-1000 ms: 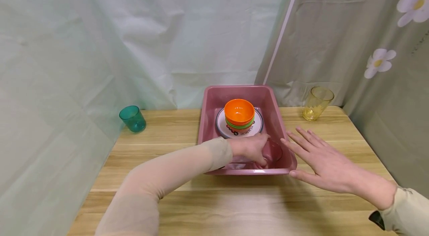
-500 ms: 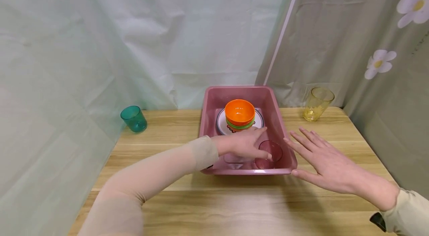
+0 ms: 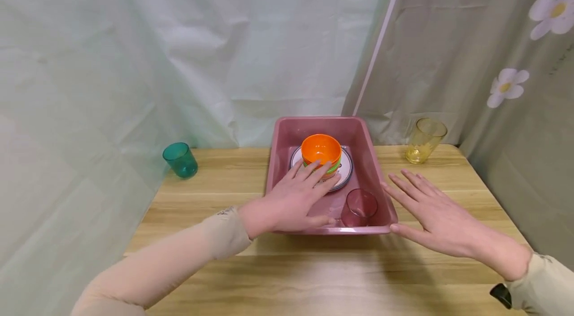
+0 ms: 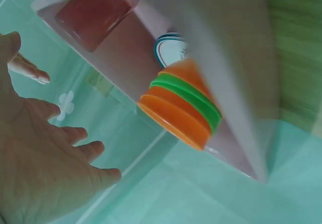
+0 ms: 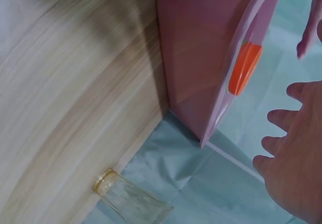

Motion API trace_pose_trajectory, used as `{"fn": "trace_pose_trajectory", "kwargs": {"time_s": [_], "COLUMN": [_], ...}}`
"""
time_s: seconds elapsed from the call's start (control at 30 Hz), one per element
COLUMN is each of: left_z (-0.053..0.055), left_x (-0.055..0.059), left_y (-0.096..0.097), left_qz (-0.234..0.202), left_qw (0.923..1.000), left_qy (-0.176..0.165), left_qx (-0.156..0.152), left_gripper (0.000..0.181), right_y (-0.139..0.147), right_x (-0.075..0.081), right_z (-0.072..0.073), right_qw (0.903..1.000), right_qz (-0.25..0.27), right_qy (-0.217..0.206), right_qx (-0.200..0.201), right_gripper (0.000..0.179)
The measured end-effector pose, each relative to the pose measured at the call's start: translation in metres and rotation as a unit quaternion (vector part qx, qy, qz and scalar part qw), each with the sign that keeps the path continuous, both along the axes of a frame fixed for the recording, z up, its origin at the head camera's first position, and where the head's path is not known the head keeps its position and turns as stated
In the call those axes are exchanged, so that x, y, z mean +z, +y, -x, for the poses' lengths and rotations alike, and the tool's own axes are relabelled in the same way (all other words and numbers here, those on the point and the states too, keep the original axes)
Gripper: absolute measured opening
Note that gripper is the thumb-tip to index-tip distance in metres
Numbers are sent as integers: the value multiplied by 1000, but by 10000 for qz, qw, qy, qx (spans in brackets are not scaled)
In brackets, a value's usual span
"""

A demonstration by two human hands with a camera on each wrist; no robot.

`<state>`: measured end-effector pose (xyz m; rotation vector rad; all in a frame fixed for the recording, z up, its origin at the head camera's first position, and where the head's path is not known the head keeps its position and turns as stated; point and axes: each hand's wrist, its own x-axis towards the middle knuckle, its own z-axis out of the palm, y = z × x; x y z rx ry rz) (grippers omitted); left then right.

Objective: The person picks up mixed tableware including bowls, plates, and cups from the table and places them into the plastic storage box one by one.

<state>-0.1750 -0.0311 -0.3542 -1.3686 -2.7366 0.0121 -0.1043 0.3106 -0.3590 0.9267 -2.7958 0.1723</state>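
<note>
A pink plastic basin (image 3: 318, 126) holds a stack of orange and green bowls (image 3: 321, 148) on white plates (image 3: 345, 172). In its front right corner stands a reddish see-through glass (image 3: 360, 209). My left hand (image 3: 289, 204) is over the basin's front left part, fingers spread and holding nothing; it hides that corner. In the left wrist view the fingers (image 4: 80, 133) are apart from the bowls. My right hand (image 3: 432, 221) hovers with straight, spread fingers just off the basin's right wall, and nothing is in it.
On the wooden table (image 3: 323, 276), a teal glass (image 3: 181, 160) stands at the far left. A yellow glass (image 3: 423, 141) stands at the back right. Pale curtains (image 3: 233, 47) enclose the table's back and sides.
My left hand, which gripped the reddish glass in the basin, has let go, spread its fingers and moved left. The glass stays in the corner. My right hand has hardly moved.
</note>
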Motion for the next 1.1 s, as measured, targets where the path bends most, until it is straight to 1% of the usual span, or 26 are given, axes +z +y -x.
{"fn": "trace_pose_trajectory", "kwargs": {"time_s": [0.17,0.27,0.37,0.47,0.77,0.97,1.1], "left_z": [-14,-21,-25,-26,-26,-25,-25], "left_x": [-12,-17,-20,-22,-25,-23,-21], "left_y": [-22,-31,-36,-37,-34,-28,-21], "left_qz": [8,6,-40,-78,-37,-25,-2], "left_qw": [9998,9998,9997,9997,9999,9999,9998], "left_qy": [191,160,86,21,-10,-97,-192], "left_qx": [75,156,211,212,167,57,-22], "left_gripper": [89,89,89,89,89,87,87], "right_y": [-1,-2,-3,-4,1,13,25], "right_x": [-5,-8,-9,-9,-8,-9,-11], "right_z": [3,3,4,4,7,13,19], "right_qw": [10000,9999,9999,9998,9993,9969,9932], "right_qz": [60,90,112,117,270,533,699], "right_qy": [-18,-46,-108,-145,-189,-481,-759], "right_qx": [35,31,7,-28,-156,-319,-540], "right_gripper": [79,79,80,80,79,78,76]}}
